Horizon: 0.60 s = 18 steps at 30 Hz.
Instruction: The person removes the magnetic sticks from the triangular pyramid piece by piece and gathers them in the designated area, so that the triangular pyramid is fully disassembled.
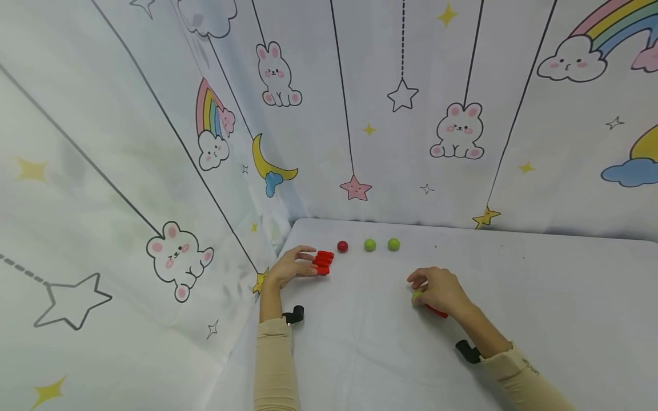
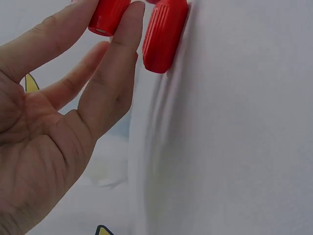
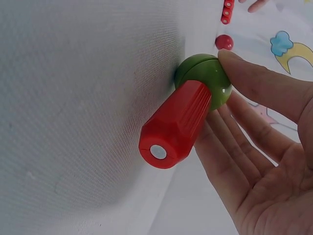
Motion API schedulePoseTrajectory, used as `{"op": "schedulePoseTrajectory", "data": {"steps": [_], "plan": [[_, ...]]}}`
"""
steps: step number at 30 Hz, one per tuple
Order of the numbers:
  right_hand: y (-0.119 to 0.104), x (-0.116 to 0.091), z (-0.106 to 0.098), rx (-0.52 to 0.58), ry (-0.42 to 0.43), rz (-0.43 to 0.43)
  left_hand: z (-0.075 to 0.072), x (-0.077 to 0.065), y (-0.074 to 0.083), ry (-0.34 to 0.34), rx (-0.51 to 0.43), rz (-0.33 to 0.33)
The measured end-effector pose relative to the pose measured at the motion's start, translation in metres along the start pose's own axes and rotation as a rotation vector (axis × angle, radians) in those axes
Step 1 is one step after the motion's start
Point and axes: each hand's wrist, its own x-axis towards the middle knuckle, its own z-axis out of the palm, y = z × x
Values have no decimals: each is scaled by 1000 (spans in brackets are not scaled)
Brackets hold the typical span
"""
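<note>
At the far left of the table, my left hand (image 1: 295, 267) pinches one of several short red rods (image 1: 323, 270). In the left wrist view its thumb and fingers lie along either side of a red rod (image 2: 108, 17), and another ribbed red rod (image 2: 165, 36) lies beside the fingertips. My right hand (image 1: 441, 291), near the middle right, holds a green ball (image 3: 203, 73) between thumb and fingers. A red rod (image 3: 173, 127) with a pale round disc in its end meets the ball, low over the table cloth. In the head view the hand partly hides both.
A dark red ball (image 1: 342, 246) and two green balls, one left (image 1: 370, 245) and one right (image 1: 393, 244), stand in a row near the back edge of the white table (image 1: 370, 354). Patterned white curtains (image 1: 319, 114) hang behind and on the left.
</note>
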Motion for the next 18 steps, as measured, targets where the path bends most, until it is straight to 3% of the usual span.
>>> {"op": "schedulePoseTrajectory", "data": {"steps": [6, 18], "plan": [[1, 1, 0, -8, 0, 0, -5, -1, -6, 13, -38, -23], [2, 1, 2, -18, 9, -9, -5, -1, -8, 110, 53, -90]]}}
